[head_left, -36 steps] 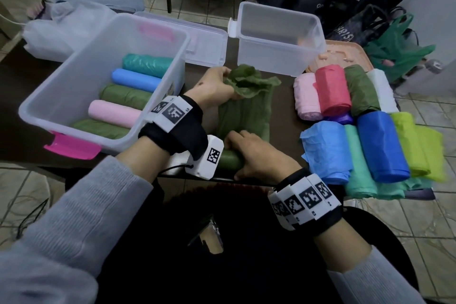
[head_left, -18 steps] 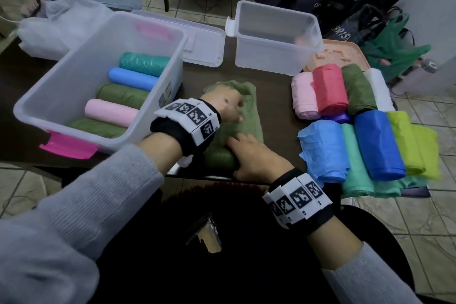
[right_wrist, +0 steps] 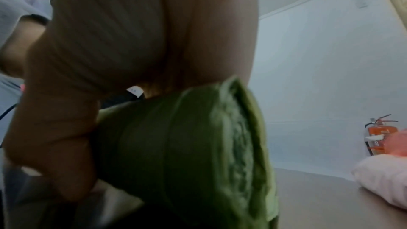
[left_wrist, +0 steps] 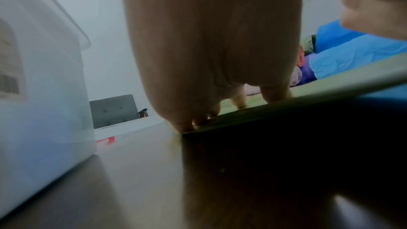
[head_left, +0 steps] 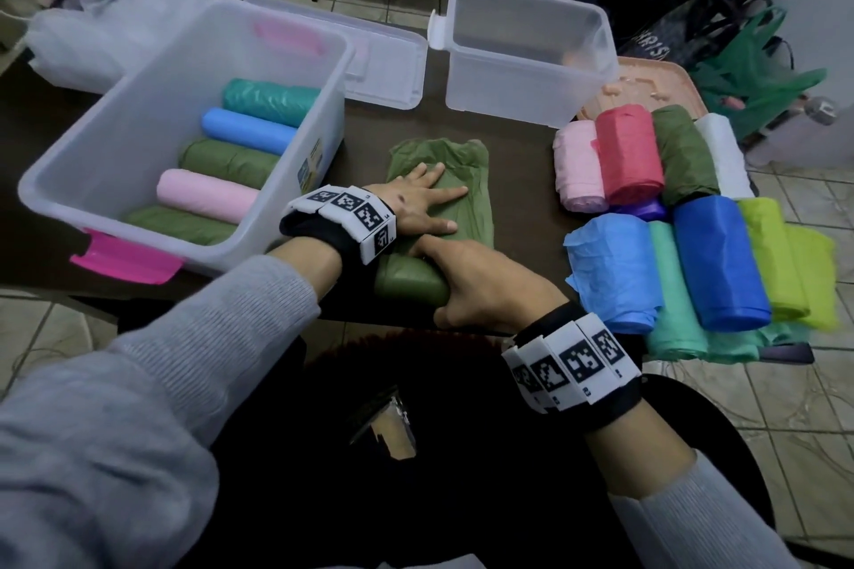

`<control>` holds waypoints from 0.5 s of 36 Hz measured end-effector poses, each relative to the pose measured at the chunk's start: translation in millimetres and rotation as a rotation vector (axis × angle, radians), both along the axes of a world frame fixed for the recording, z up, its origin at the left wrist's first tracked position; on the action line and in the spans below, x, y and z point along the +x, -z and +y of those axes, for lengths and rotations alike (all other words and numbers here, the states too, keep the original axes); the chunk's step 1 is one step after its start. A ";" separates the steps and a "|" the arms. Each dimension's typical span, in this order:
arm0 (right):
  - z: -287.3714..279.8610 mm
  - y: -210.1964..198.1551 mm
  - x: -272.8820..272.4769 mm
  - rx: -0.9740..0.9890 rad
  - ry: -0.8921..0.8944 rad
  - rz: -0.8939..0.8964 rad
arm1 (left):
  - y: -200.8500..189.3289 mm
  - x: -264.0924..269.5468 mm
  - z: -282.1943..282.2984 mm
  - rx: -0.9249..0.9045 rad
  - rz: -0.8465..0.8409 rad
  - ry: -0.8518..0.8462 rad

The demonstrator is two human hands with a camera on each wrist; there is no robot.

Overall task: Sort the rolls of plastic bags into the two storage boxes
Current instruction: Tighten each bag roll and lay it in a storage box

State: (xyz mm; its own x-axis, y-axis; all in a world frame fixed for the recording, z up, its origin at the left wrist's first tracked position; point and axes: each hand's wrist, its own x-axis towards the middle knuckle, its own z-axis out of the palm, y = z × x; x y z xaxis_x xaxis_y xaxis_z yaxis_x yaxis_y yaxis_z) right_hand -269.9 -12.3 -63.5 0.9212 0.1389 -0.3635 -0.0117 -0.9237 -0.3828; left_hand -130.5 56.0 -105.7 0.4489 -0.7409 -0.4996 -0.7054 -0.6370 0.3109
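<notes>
Large storage box [head_left: 319, 116]: left of the left hand, on the counter [head_left: 517, 162]; five rolls inside.
Left hand [head_left: 418, 203]: released, fingers straight, pressing flat the unrolled tail of the olive green roll [head_left: 411, 284].
Right hand [head_left: 485, 286]: grasping the roll's wound part at the counter's near edge.
Small storage box [head_left: 527, 79]: beyond both hands.
Loose rolls [head_left: 721, 263]: right of the right hand.

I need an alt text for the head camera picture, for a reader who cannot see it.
A person's left hand presses flat on the unrolled end of an olive green plastic bag roll, which the right hand grips. A large clear storage box at left holds five rolls; a smaller clear box behind appears empty.
</notes>
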 end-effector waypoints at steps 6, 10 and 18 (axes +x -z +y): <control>2.6 13.8 -3.6 0.026 0.009 -0.016 | 1.9 -0.5 -1.0 0.005 -0.029 -0.004; 3.5 20.3 -1.8 0.058 0.021 -0.006 | 2.6 -0.3 -0.9 -0.002 -0.041 0.002; -5.9 24.4 -5.6 0.128 0.028 -0.063 | 2.7 -0.4 -0.5 -0.049 -0.034 -0.015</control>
